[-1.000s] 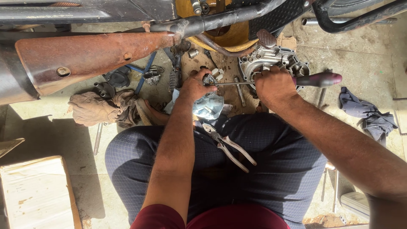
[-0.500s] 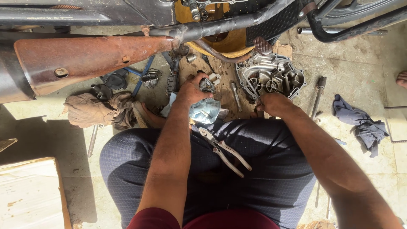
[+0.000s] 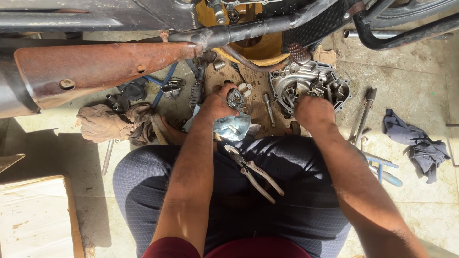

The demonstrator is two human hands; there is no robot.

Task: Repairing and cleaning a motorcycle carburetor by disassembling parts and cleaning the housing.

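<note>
Left hand (image 3: 216, 102): grip closed on small round grey metal gear part (image 3: 235, 99); we keep it level. Right hand (image 3: 313, 111): grip state unclear, resting just below open silver aluminium engine cover (image 3: 311, 83); we steady it.

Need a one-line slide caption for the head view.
Left hand grips a small gear part; right hand rests at the engine cover; pliers on lap.

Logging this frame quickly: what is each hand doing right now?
Left hand: closed around a small round metal part.
Right hand: resting at the engine cover; whether it grips anything cannot be told.
</note>
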